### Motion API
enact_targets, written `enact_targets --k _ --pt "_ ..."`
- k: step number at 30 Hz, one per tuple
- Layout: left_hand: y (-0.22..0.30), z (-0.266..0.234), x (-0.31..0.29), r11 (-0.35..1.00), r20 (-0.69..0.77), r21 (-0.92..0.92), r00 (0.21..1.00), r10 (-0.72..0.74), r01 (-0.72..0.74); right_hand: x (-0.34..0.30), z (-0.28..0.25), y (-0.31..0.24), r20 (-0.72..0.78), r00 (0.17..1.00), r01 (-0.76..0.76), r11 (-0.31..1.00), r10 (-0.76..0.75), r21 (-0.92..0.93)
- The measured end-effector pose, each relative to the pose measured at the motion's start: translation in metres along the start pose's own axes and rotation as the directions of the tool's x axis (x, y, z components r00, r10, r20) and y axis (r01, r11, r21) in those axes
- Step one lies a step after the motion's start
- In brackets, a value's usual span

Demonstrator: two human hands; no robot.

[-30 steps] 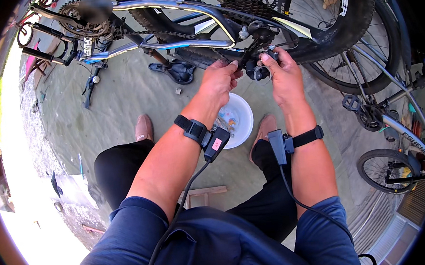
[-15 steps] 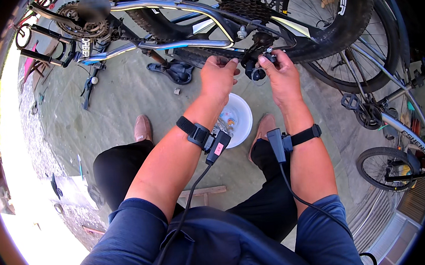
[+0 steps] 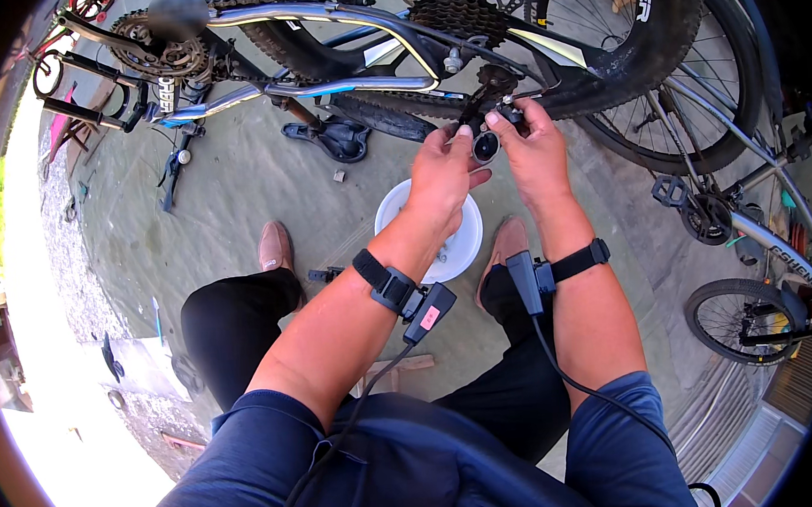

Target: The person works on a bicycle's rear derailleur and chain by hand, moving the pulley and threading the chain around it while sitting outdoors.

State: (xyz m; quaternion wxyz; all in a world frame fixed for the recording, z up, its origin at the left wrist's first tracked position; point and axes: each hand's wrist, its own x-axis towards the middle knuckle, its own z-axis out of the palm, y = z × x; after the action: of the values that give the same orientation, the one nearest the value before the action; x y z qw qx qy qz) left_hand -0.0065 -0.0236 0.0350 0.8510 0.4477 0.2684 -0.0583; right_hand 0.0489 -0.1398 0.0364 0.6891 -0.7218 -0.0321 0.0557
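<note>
A bicycle with a blue and silver frame (image 3: 320, 96) stands upside down in front of me. Below its rear sprocket cassette (image 3: 458, 22) hangs a black rear derailleur (image 3: 485, 147). My left hand (image 3: 445, 173) is closed at the derailleur's left side, thumb and fingertips against it. From the right, my right hand (image 3: 532, 146) pinches the derailleur's upper body between thumb and fingers. The exact spots under the fingertips are hidden. The rear tyre (image 3: 643, 72) curves just above and beyond my hands.
A white bucket (image 3: 466, 240) stands under my left forearm. The inverted bike's saddle (image 3: 342, 141) rests on the green ground sheet (image 3: 225, 228). A second, grey bicycle (image 3: 777, 242) lies at the right. A small wooden stool (image 3: 395, 372) shows between my legs.
My left hand has shifted right and slightly nearer, onto the derailleur. The right hand has moved slightly, and the derailleur's round black end has turned toward me.
</note>
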Motion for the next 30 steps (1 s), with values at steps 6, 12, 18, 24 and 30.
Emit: enact_targets --k 6,12,18,24,30 --pt "0.005 0.008 -0.017 0.982 0.073 -0.171 0.995 -0.069 0.080 -0.009 0.002 -0.010 0.060 0.996 -0.072 0.997 0.071 0.009" --pt "-0.001 -0.006 0.002 0.952 0.060 -0.303 0.998 -0.021 0.038 -0.006 -0.013 -0.006 0.200 0.973 -0.116 0.993 0.113 0.002" --pt "-0.001 -0.006 0.002 0.951 -0.015 -0.309 1.000 0.023 -0.026 0.005 -0.017 -0.024 0.119 0.971 -0.231 0.946 0.208 0.227" --pt "-0.013 -0.009 0.010 0.876 0.036 -0.479 0.998 -0.048 0.060 0.013 -0.009 -0.019 0.146 0.968 -0.233 0.950 0.205 0.209" --pt "-0.017 -0.004 0.012 0.791 0.032 -0.595 0.988 -0.151 0.140 0.022 -0.014 -0.006 0.187 0.966 -0.204 0.971 0.178 0.128"
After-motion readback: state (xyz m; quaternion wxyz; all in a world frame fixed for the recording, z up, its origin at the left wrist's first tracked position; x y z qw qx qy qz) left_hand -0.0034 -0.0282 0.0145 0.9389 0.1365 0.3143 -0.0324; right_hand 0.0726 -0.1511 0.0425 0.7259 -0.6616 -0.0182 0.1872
